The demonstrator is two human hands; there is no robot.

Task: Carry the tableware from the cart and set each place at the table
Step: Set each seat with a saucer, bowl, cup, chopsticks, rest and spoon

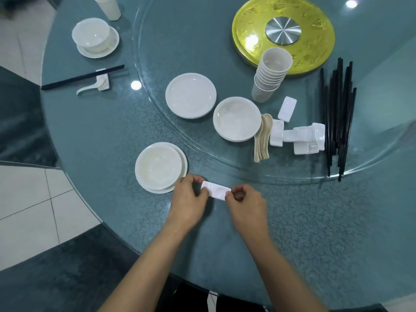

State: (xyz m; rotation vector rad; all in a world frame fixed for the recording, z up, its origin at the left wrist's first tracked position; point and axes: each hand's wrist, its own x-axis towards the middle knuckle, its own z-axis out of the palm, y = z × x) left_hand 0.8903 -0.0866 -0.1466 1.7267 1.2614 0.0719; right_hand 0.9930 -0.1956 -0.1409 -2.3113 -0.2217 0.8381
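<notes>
A white rectangular chopstick rest (pixel 215 191) lies on the blue-grey round table (pixel 101 136) just right of a white bowl on a plate (pixel 158 167). My left hand (pixel 190 199) pinches the rest's left end and my right hand (pixel 244 202) pinches its right end. On the glass turntable (pixel 162 52) lie a stack of plates (pixel 191 95), a stack of bowls (pixel 236 118), cream spoons (pixel 262 140), several more white rests (pixel 299 136), stacked cups (pixel 270 74) and a bundle of black chopsticks (pixel 337 118).
A set place sits at the far left: bowl on plate (pixel 95 40), cup (pixel 108 6), chopsticks (pixel 82 77) and a spoon on a rest (pixel 102 83). A yellow disc with a steel hub (pixel 283 33) marks the turntable's middle. Tiled floor lies left of the table edge.
</notes>
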